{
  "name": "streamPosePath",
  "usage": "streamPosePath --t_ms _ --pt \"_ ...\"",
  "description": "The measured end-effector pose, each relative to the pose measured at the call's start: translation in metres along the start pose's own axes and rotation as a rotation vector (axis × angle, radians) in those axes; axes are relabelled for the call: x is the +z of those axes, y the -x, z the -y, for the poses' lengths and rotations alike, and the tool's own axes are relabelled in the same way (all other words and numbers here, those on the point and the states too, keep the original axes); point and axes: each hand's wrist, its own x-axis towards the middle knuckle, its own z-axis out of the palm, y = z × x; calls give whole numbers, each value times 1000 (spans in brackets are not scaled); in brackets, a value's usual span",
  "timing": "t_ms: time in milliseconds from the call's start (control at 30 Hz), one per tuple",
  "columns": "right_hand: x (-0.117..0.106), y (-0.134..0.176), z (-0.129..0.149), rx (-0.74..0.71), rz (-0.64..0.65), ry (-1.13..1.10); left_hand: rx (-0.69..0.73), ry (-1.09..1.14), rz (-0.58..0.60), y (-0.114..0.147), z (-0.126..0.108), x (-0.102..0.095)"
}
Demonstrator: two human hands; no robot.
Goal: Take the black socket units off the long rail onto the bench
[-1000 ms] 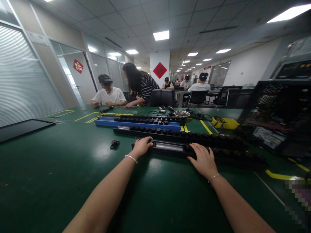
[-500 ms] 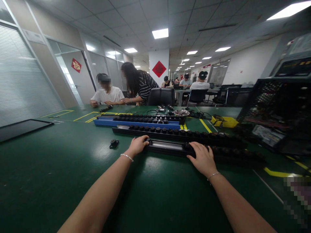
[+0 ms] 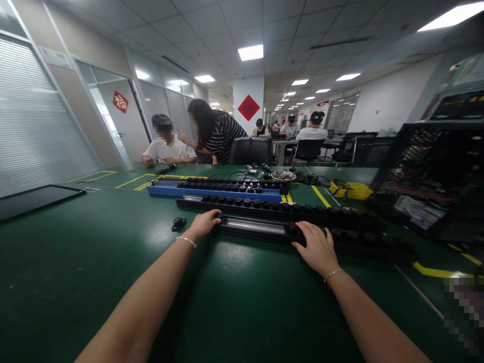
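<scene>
Across the table in front of me lies a long black rail [image 3: 251, 234] with a shiny silver strip [image 3: 251, 225] in its open channel. My left hand [image 3: 204, 223] is closed at the rail's left end, thumb and fingers around a small black piece [image 3: 217, 217] mostly hidden by them. My right hand [image 3: 316, 246] grips the rail farther right, fingers over the top beside a round black part [image 3: 292, 228]. A loose small black part [image 3: 178, 223] sits on the table left of my left hand.
Behind is another black rail [image 3: 196, 203] with a row of round black parts, then a blue rail [image 3: 212, 192]. A metal bowl [image 3: 283, 176], cables and a yellow tray [image 3: 351, 190] stand farther back. An open computer case [image 3: 427, 171] is at right, a black panel [image 3: 34, 200] at left.
My left hand has slid left along the rail with the small black piece, baring more of the silver strip. My right hand stays put. A co-worker across the table has raised a hand.
</scene>
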Motion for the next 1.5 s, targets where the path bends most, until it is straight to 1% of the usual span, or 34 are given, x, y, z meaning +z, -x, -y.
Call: streamPosePath --t_ms 233,567,733,933,1100,1267,1500 --pt "2 0 -1 -4 -5 6 -17 8 -24 -3 24 -3" --pt "2 1 -1 -12 -22 9 -40 -42 -32 3 29 -12" --pt "1 0 -1 -10 -6 12 -120 -86 -77 4 44 -15" --pt "1 0 -1 -9 -7 18 -214 -156 -156 19 63 -14" --pt "1 0 -1 -7 -2 20 -287 -167 -143 29 79 -10" --pt "0 0 -1 -2 6 21 -250 -171 -143 29 92 -12" --pt "1 2 -1 -13 -24 20 -238 -202 -142 18 106 -14"
